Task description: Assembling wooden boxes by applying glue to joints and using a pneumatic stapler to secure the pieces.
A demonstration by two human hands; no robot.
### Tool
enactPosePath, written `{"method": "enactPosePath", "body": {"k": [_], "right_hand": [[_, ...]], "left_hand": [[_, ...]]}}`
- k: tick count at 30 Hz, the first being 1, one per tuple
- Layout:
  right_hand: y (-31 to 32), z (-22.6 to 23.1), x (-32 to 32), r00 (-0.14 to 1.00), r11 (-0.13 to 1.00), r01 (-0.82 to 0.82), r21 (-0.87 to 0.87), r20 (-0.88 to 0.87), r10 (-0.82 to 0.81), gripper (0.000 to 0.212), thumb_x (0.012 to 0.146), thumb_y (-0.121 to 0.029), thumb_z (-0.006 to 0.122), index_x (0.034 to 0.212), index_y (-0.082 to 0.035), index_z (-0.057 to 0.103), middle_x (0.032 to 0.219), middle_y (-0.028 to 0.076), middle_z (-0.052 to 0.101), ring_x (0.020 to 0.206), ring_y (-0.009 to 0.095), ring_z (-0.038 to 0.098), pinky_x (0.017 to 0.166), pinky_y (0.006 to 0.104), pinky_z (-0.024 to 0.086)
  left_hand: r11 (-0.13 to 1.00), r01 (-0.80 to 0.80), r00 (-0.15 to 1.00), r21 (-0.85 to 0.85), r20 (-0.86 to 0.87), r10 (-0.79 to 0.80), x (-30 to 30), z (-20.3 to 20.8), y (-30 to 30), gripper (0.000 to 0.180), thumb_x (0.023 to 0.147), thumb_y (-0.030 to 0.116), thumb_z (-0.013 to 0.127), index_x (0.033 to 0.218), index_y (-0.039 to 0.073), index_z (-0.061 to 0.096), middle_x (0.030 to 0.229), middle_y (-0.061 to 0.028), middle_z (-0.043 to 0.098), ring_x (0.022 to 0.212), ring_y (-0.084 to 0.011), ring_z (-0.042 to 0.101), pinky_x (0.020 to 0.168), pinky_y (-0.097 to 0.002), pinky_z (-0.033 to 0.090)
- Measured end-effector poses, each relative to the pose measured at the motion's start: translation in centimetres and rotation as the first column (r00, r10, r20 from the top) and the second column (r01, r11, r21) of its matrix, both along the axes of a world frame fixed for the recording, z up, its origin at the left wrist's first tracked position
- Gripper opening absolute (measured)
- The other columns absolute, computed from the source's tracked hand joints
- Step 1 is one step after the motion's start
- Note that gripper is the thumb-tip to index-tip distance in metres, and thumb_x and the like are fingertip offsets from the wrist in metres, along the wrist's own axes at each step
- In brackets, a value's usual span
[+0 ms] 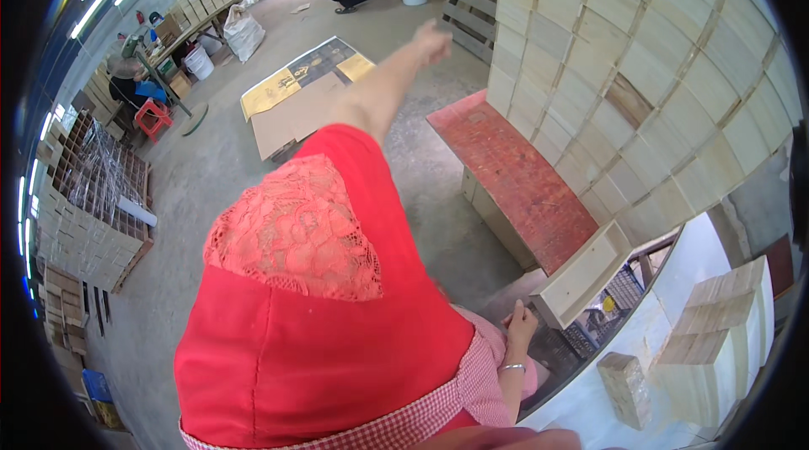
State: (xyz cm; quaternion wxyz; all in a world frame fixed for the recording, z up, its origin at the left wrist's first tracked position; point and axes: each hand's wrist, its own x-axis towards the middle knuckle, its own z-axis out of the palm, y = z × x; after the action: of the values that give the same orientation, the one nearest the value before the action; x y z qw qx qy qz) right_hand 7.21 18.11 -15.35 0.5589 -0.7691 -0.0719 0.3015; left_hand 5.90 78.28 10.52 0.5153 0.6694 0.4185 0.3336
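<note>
A pale wooden box, long, shallow and open-topped, lies just past the right hand, by the near end of the red counter. That hand's fingers are curled in, the thumb close to them; from here I can't tell whether they pinch anything or touch the box. The left hand is stretched out high, its fingers partly folded, too blurred to say if it has hold of something.

I'd judge the box light, stiff and not slippery, its thin walls liable to chip if knocked; the two long rims look the best hold. The red counter's top is scuffed. Beside it rises a stack of smooth, streaky wooden faces. Square-edged blocks stand on a white counter.
</note>
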Motion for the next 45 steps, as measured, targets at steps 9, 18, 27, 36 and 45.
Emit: {"method": "enactPosePath", "body": {"k": [9, 18, 27, 36, 45], "right_hand": [[0.6, 0.7, 0.0, 0.998, 0.997, -0.027, -0.067, 0.062, 0.031, 0.047, 0.096, -0.031, 0.060, 0.059, -0.002, 0.049, 0.052, 0.005, 0.053, 0.046, 0.013, 0.051, 0.046, 0.0286, 0.041], [0.4, -0.4, -0.6, 0.997, 0.997, 0.070, 0.029, -0.018, -0.069, 0.046, 0.097, -0.027, 0.058, 0.060, -0.002, 0.050, 0.054, 0.007, 0.056, 0.051, 0.014, 0.055, 0.049, 0.0293, 0.043], [0.4, 1.8, -0.5, 1.000, 0.992, -0.022, -0.126, -0.023, 0.019, 0.043, 0.093, -0.027, 0.064, 0.061, 0.001, 0.057, 0.057, 0.007, 0.059, 0.051, 0.013, 0.053, 0.051, 0.0292, 0.043], [-0.2, -1.0, -0.4, 0.995, 0.998, -0.065, -0.014, 0.068, 0.066, 0.025, 0.086, -0.015, 0.071, 0.069, -0.001, 0.059, 0.059, 0.005, 0.060, 0.053, 0.011, 0.055, 0.050, 0.0267, 0.043], [-0.6, -1.5, -0.2, 0.987, 0.992, -0.113, -0.051, 0.112, 0.118, 0.025, 0.087, -0.012, 0.068, 0.069, -0.001, 0.056, 0.061, 0.006, 0.060, 0.055, 0.012, 0.057, 0.052, 0.0278, 0.047]], "left_hand": [[0.768, 0.617, 0.461, -0.171, -0.712, -0.529, -12.0, -29.9, -23.9, 0.079, 0.093, 0.062, 0.042, 0.136, -0.004, 0.046, 0.140, -0.0270, 0.045, 0.132, -0.0390, 0.042, 0.111, -0.0465, 0.033], [0.556, 0.709, 0.287, -0.434, -0.543, -0.789, -15.9, -30.2, -37.4, 0.077, 0.094, 0.067, 0.030, 0.129, 0.002, 0.053, 0.127, -0.0235, 0.057, 0.121, -0.0414, 0.051, 0.103, -0.0479, 0.039], [0.538, 0.736, 0.173, -0.412, -0.653, -0.737, -16.0, -29.9, -37.6, 0.070, 0.095, 0.064, 0.030, 0.130, 0.009, 0.055, 0.127, -0.0221, 0.057, 0.122, -0.0395, 0.051, 0.102, -0.0480, 0.040], [0.798, 0.576, 0.614, -0.180, -0.550, -0.567, -14.5, -31.1, -29.7, 0.077, 0.097, 0.062, 0.028, 0.117, -0.005, 0.059, 0.109, -0.0296, 0.064, 0.107, -0.0443, 0.060, 0.092, -0.0510, 0.044], [0.881, -0.192, 0.934, 0.433, -0.196, 0.300, -5.2, -5.9, -0.9, 0.074, 0.095, 0.056, 0.040, 0.144, 0.001, 0.036, 0.140, -0.0301, 0.043, 0.132, -0.0396, 0.042, 0.107, -0.0454, 0.036]]}}
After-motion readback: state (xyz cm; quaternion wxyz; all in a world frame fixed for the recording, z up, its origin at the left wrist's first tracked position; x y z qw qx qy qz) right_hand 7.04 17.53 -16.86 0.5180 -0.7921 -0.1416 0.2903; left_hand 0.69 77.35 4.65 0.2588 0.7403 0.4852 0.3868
